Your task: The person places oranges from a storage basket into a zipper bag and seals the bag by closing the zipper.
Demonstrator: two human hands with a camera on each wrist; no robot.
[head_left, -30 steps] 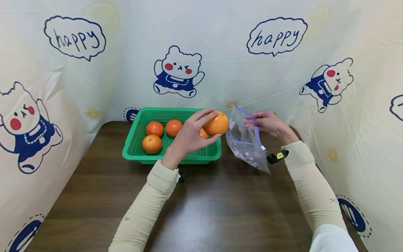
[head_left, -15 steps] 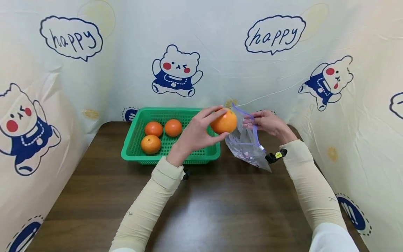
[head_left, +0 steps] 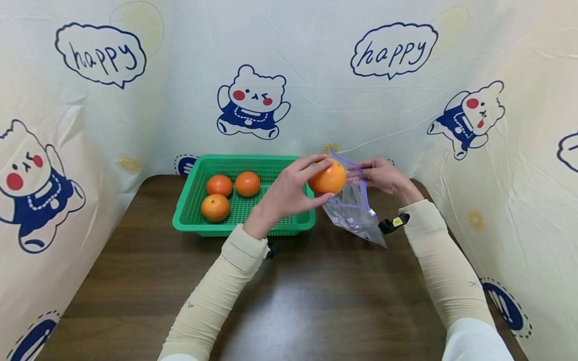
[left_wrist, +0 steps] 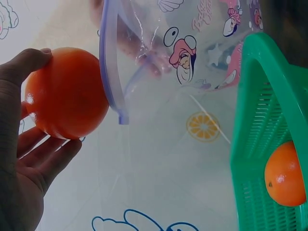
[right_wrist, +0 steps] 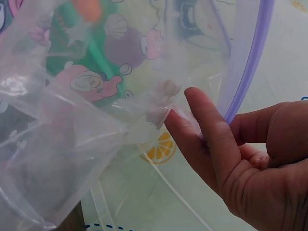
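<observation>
An orange (head_left: 328,178) sits between the thumb and fingers of my left hand (head_left: 289,190), which grips it at the mouth of a clear zip bag (head_left: 354,216). In the left wrist view the orange is right beside the bag's purple zip edge (left_wrist: 109,57). With its thumb and fingers my right hand (head_left: 384,176) holds the far right side of the bag's mouth. The right wrist view shows the clear, printed plastic draped in front of those fingers (right_wrist: 211,125). The bag hangs parted at the top, its lower corner towards me.
A green basket (head_left: 244,229) stands behind my left forearm. Several oranges are seen in it, among them a front one (head_left: 215,208). Brown tabletop (head_left: 316,301) lies in front, and a printed cloth (head_left: 325,100) rises behind and at both sides.
My left hand has carried the orange rightward from above the basket to the bag's mouth. The right hand keeps hold of the bag almost in place.
</observation>
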